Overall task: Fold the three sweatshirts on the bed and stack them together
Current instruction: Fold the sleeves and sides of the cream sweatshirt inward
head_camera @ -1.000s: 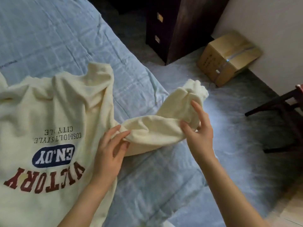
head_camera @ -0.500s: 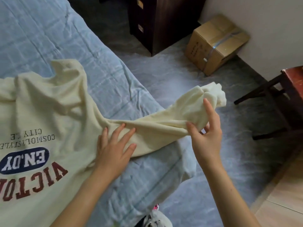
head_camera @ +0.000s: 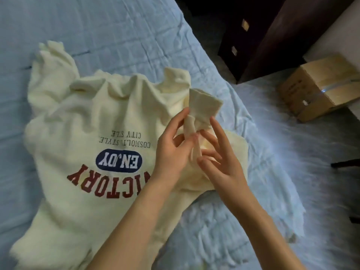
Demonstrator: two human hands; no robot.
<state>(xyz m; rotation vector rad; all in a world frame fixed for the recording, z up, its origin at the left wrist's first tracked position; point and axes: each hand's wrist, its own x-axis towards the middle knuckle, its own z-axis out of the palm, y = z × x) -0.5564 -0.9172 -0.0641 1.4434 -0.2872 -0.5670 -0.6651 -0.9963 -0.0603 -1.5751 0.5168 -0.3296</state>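
**Sleeve cuff held up between two hands over the cream sweatshirt**

A cream sweatshirt (head_camera: 87, 114) lies face up on the bed (head_camera: 116, 26), crumpled rather than flat. It fills the middle of the view and runs off toward 7 o'clock. Its print reads upside down from the wearer's side: red "VICTORY", a navy oval with "ENJOY", and small dark lettering beyond that. The neck and one bunched shoulder point toward 11 o'clock.

The sleeve cuff (head_camera: 204, 107) on the 3 o'clock side of the garment is raised off the body of the sweatshirt. It stands up at 12 o'clock from the two hands, which meet just below it. The left hand (head_camera: 173, 149) pinches the narrowed cloth under the cuff between thumb and forefinger. The right hand (head_camera: 222, 162) sits just beside it at 3 o'clock, fingers spread and fairly straight. Its fingertips touch the same strip of cloth, and no curl round the cloth shows. More cream cloth lies under both hands and past the right one. Both forearms come in from 6 o'clock.

The pale blue cover of the bed is creased and ends at an edge running from 12 toward 5 o'clock. Beyond that edge is grey floor (head_camera: 311, 162), blurred. A dark wooden dresser (head_camera: 263, 36) stands at 1 o'clock. A taped cardboard box (head_camera: 321, 86) sits on the floor at 2 o'clock, near the dresser.
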